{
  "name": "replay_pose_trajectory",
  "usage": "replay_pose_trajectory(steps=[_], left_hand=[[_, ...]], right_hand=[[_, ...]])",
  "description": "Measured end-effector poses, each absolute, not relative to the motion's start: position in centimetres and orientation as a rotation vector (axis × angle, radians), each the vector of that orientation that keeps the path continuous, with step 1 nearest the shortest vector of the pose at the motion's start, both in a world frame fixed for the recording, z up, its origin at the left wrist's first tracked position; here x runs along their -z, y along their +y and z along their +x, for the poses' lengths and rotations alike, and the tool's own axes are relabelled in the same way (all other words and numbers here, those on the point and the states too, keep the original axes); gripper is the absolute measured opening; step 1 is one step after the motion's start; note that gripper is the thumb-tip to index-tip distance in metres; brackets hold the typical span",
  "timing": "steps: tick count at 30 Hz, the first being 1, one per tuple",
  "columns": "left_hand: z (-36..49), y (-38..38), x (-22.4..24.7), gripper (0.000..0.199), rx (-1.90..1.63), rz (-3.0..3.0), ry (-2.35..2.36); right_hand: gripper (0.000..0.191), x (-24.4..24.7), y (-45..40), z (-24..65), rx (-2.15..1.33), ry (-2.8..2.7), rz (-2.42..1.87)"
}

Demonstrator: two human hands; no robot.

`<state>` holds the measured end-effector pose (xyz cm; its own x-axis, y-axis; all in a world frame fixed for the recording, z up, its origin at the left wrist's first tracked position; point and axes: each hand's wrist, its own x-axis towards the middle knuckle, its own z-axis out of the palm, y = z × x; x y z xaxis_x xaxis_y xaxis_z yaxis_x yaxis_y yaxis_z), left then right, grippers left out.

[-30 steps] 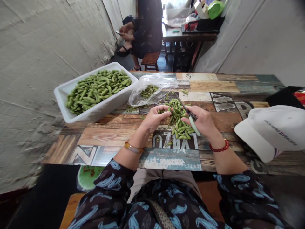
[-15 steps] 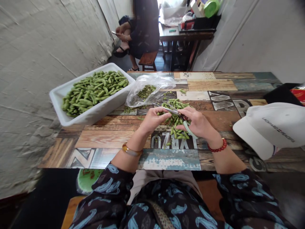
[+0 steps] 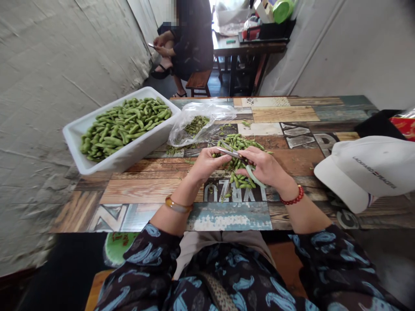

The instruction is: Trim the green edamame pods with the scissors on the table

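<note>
My right hand grips a pair of scissors with pale green handles, its blades pointing left towards my other hand. The fingers of my left hand are pinched close to the blade tips. A bit of green pod shows at those fingertips, mostly hidden by the fingers and blades. Under and behind both hands lies a loose pile of edamame pods on the table. To the left, a white plastic tub holds a large heap of edamame pods. Beside it, a clear plastic bag contains green trimmings.
The patchwork-patterned table has plant scraps scattered near the bag. A white cap rests at the right. Beyond the table, a person sits on a wooden stool holding a phone. A second table carries boxes and bags.
The whole view has shifted slightly. My hands keep nearly the same pose, with the scissors still held near my left fingertips; the blades look a little more level.
</note>
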<state>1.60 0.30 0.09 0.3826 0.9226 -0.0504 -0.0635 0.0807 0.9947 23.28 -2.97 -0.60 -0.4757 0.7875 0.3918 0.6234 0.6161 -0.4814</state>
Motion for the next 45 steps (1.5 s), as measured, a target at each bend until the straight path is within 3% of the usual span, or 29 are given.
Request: replay_pose_trajectory(steps=[10, 25, 34, 45], left_hand=[[1.62, 0.57, -0.06, 0.021, -0.918, 1.327, 0.904], [1.29, 0.94, -0.17, 0.044, -0.923, 0.877, 0.868], [1.46, 0.91, -0.23, 0.040, -0.958, 0.764, 0.717], [1.78, 0.47, -0.26, 0.036, -0.863, 0.901, 0.624]], right_hand=[[0.042, 0.33, -3.18, 23.22, -0.320, -2.309, -1.110], [0.047, 1.21, -2.74, 23.40, -0.233, -2.173, -1.227], [0.055, 0.88, -3.08, 22.69, -0.164, -2.203, -1.182], [0.050, 0.48, -3.25, 22.65, -0.133, -2.227, -1.184]])
